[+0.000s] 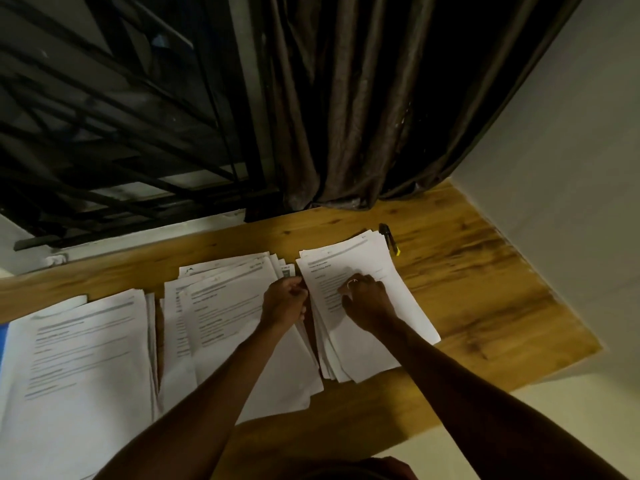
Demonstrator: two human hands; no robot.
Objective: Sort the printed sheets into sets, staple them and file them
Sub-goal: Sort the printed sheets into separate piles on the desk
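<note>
Three piles of printed sheets lie on the wooden table (pixel 467 278): a left pile (pixel 79 355), a middle pile (pixel 221 306) and a right pile (pixel 367 341). My left hand (pixel 285 299) rests on the middle pile's right edge with its fingers curled, close to the gap between the piles; whether it pinches a sheet I cannot tell. My right hand (pixel 367 299) presses curled fingertips onto the top sheet of the right pile. A ring shows on one finger.
A black and yellow stapler-like tool (pixel 389 239) lies just behind the right pile. Dark curtains (pixel 346 116) and window bars (pixel 121 133) rise behind the table. A wall (pixel 571 168) borders the right side. Something blue (pixel 2 344) peeks out at the far left edge.
</note>
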